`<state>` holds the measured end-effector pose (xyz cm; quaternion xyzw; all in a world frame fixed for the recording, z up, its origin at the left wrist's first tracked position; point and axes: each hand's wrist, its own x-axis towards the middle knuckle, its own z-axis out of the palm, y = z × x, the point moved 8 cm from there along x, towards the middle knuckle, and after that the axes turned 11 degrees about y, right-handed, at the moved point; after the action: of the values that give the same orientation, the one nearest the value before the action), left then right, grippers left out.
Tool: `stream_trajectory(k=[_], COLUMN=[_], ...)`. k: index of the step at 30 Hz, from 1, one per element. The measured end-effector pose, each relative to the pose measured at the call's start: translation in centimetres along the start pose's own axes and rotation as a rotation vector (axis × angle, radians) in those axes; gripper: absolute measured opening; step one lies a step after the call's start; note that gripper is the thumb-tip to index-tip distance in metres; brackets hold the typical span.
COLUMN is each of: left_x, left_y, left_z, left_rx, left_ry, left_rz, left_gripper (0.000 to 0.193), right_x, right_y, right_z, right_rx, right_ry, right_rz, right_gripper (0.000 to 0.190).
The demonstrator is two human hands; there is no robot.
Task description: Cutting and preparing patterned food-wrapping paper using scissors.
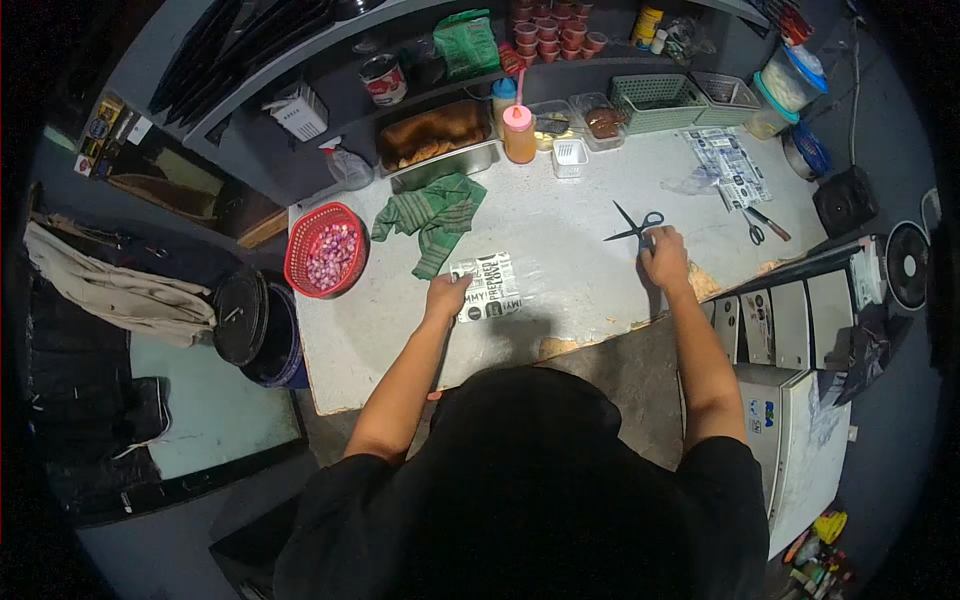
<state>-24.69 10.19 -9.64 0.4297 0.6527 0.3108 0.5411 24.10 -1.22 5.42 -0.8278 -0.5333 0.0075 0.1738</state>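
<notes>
My left hand (448, 297) grips the left edge of a printed white wrapping sheet (489, 289), held over the front part of the white table (390, 322). Farther right, my right hand (664, 257) is on the handle of a pair of black scissors (636, 227), whose blades are spread apart and point left. A crumpled green striped cloth (442, 214) lies just beyond the sheet. To the left of the cloth stands a red plastic basket (294, 251) holding peeled shallots.
A metal tray (442, 169), a pink-capped squeeze bottle (519, 139), a small white basket (570, 159) and green baskets (660, 112) line the back. More printed sheets (727, 165), a second pair of scissors (754, 231) and a knife (772, 225) lie at the right.
</notes>
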Motion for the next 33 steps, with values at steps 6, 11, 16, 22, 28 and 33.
stream_trajectory(k=[6,11,16,22,28,33], left_x=[0.2,-0.4,-2.6,-3.6,-5.0,-6.7], left_y=[2.8,5.7,5.5,6.5,9.0,10.2], left_z=[-0.2,0.6,1.4,0.8,0.2,2.1], left_rx=[0.326,0.529,0.224,-0.727,-1.053,-1.325], left_ry=[0.035,0.049,-0.094,-0.226,-0.229,-0.276], left_rz=[-0.003,0.347,0.387,-0.017,-0.208,-0.531], left_gripper=[0.035,0.036,0.036,0.034,0.034,0.027], right_x=[1.9,2.8,2.2,-2.9,-12.2,-16.5], right_y=[1.7,2.3,1.4,-3.2,-17.2,-22.8], right_z=[1.2,2.0,1.6,3.5,-1.7,-3.9], right_rx=[-0.076,-0.152,-0.11,1.563,2.04,1.948], right_ry=[0.058,-0.025,0.084,-0.286,-0.716,-0.815], right_rz=[-0.119,-0.06,-0.142,0.616,0.445,0.395], right_gripper=[0.053,0.048,0.035,0.03,0.055,0.069])
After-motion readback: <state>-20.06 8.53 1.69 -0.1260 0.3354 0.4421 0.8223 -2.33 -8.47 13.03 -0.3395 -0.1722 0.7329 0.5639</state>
